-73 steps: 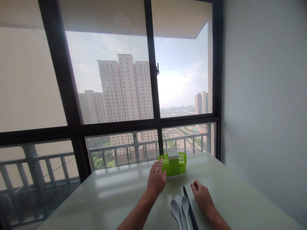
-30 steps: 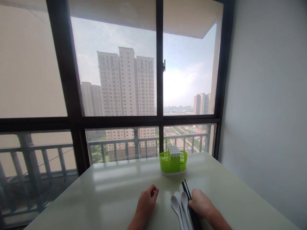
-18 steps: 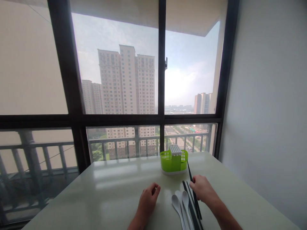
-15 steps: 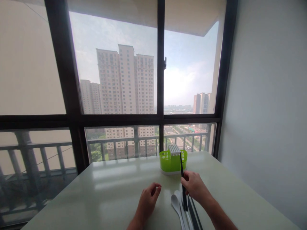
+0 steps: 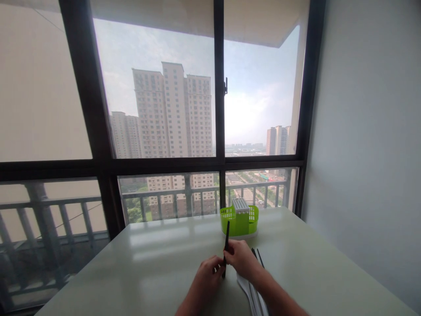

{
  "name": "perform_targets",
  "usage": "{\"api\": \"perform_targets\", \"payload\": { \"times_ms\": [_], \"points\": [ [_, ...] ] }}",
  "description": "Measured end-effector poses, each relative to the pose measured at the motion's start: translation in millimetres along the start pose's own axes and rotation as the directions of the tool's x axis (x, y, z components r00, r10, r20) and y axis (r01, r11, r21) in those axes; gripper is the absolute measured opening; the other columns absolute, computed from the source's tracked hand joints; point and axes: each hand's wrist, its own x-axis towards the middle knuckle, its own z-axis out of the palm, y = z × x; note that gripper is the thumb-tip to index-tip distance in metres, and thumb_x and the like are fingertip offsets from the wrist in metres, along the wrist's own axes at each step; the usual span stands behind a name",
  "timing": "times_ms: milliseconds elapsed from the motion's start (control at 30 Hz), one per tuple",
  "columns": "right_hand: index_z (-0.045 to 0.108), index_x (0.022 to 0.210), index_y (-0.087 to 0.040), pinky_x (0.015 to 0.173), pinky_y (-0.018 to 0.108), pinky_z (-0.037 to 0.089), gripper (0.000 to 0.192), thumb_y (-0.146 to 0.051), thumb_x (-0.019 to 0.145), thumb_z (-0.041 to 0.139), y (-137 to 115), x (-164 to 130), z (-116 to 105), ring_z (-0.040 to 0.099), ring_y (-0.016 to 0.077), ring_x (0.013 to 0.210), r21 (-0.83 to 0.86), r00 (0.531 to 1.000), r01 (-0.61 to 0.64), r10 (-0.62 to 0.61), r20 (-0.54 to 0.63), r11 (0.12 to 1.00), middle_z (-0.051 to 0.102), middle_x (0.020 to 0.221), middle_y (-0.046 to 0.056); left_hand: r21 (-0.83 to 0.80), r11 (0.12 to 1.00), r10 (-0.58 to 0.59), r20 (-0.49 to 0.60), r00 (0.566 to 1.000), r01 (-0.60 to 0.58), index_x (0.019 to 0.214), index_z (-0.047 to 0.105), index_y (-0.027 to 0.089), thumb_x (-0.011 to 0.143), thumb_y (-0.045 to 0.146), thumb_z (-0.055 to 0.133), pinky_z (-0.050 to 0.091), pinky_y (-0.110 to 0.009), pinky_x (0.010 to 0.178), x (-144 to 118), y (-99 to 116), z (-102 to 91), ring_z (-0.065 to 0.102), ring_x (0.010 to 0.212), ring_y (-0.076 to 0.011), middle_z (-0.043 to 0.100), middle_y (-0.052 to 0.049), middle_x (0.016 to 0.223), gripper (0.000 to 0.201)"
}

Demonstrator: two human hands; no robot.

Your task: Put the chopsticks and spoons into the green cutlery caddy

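Pale green-white desk (image 5: 158, 267), glossy, carrying soft reflections of the window; it sits in a corner, its far edge against the window (image 5: 164, 109) and its right side near a plain white wall (image 5: 362, 131). Window has dark frames, a latch on the middle upright, and a balcony railing (image 5: 66, 215) outside; beyond it stand high-rise blocks (image 5: 173, 112) under hazy sky. Right hand (image 5: 241, 260) is over the near middle of the desk, fingers closed on a black chopstick (image 5: 226, 245), which stands nearly upright, top end leaning slightly away from the person, lower end just above or at the desk surface (cannot tell which). Left hand (image 5: 208, 272) is just beside it, fingers curled and meeting the chopstick's lower part; a full grip is not clear from this view. Further black chopsticks (image 5: 258, 256) lie flat on the desk just right of the right hand, partly hidden by the wrist. White spoons (image 5: 255, 300) lie under and near the right forearm, mostly hidden. Green slotted cutlery holder (image 5: 240, 219) with a white centre section stands upright on a white base near the far edge, apart from both hands.
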Motion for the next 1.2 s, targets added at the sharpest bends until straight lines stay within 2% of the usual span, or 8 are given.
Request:
{"api": "perform_targets", "payload": {
  "times_ms": [200, 367, 500, 600, 667, 833, 967, 1200],
  "points": [
    [0.068, 0.080, -0.016, 0.051, 0.019, 0.044, 0.009, -0.023, 0.079, 0.062, 1, 7, -16, 0.063, 0.0137, 0.056, 0.208, 0.993, -0.118, 0.113, 0.036, 0.971, 0.067, 0.065, -0.001, 0.035, 0.997, -0.076, 0.066, 0.995, 0.074, 0.092, 0.072, 0.023, 0.088, 0.022, 0.054, 0.044, -0.023, 0.082, 1, -1, 3.0, 0.067, 0.090, -0.0179, 0.077, -0.002, 0.094, 0.018],
    [0.064, 0.091, -0.017, 0.050, 0.025, 0.055, 0.031, -0.046, 0.081, 0.067, -8, 36, -41, 0.068, 0.0171, 0.055, 0.445, 0.979, -0.144, 0.193, -0.066, 0.884, 0.068, 0.070, 0.000, 0.048, 0.994, -0.103, 0.049, 0.994, 0.100, 0.092, 0.072, 0.023, 0.089, 0.025, 0.054, 0.043, -0.023, 0.084, 1, -1, 5.3, 0.067, 0.093, -0.0186, 0.077, -0.002, 0.097, 0.018],
    [0.064, 0.081, -0.018, 0.050, 0.024, 0.057, 0.029, -0.046, 0.078, 0.071, -18, 58, -51, 0.070, 0.0180, 0.056, 0.404, 0.981, -0.162, 0.190, -0.030, 0.900, 0.067, 0.067, -0.001, 0.010, 0.993, -0.120, 0.004, 0.993, 0.120, 0.094, 0.072, 0.024, 0.089, 0.025, 0.054, 0.044, -0.024, 0.085, 3, -7, 10.2, 0.067, 0.092, -0.0188, 0.076, -0.002, 0.095, 0.018],
    [0.066, 0.079, -0.018, 0.052, 0.023, 0.058, 0.028, -0.045, 0.080, 0.071, -27, 84, -72, 0.072, 0.0178, 0.059, 0.329, 0.986, -0.137, 0.160, -0.045, 0.934, 0.069, 0.067, 0.000, -0.055, 0.989, -0.139, -0.091, 0.986, 0.134, 0.116, 0.068, 0.024, 0.092, 0.029, 0.052, 0.046, -0.025, 0.083, 5, -16, 14.6, 0.066, 0.086, -0.0176, 0.074, -0.003, 0.099, 0.029],
    [0.068, 0.083, -0.017, 0.055, 0.024, 0.059, 0.028, -0.045, 0.082, 0.071, -32, 110, -97, 0.072, 0.0173, 0.061, 0.293, 0.989, -0.076, 0.110, -0.100, 0.953, 0.072, 0.070, 0.002, -0.078, 0.988, -0.147, -0.155, 0.977, 0.136, 0.125, 0.062, 0.022, 0.095, 0.032, 0.048, 0.047, -0.026, 0.084, 6, -22, 17.0, 0.066, 0.085, -0.0174, 0.072, -0.005, 0.103, 0.035],
    [0.069, 0.093, -0.015, 0.058, 0.023, 0.058, 0.027, -0.041, 0.089, 0.066, -29, 177, -150, 0.073, 0.0173, 0.066, 0.173, 0.953, -0.019, 0.070, -0.294, 0.985, 0.074, 0.075, 0.005, -0.072, 0.991, -0.127, -0.187, 0.974, 0.115, 0.115, 0.062, 0.022, 0.095, 0.031, 0.047, 0.046, -0.028, 0.087, 5, -25, 19.2, 0.064, 0.086, -0.0176, 0.068, -0.004, 0.099, 0.026],
    [0.073, 0.097, -0.015, 0.066, 0.021, 0.055, 0.023, -0.036, 0.092, 0.063, -15, 201, -143, 0.073, 0.0170, 0.080, 0.033, 0.941, -0.098, 0.103, -0.323, 0.995, 0.076, 0.091, 0.007, -0.072, 0.988, -0.145, -0.178, 0.973, 0.134, 0.114, 0.060, 0.023, 0.095, 0.028, 0.046, 0.046, -0.027, 0.085, 3, -21, 20.1, 0.062, 0.084, -0.0168, 0.068, -0.003, 0.098, 0.024],
    [0.077, 0.086, -0.014, 0.067, 0.024, 0.052, 0.015, -0.026, 0.088, 0.069, 15, 205, -97, 0.069, 0.0171, 0.074, -0.094, 0.953, -0.287, 0.274, -0.125, 0.953, 0.077, 0.086, 0.008, -0.049, 0.986, -0.168, -0.165, 0.972, 0.162, 0.115, 0.058, 0.025, 0.094, 0.024, 0.047, 0.044, -0.026, 0.084, 0, -18, 21.9, 0.061, 0.085, -0.0160, 0.067, -0.002, 0.098, 0.024]
  ]
}}
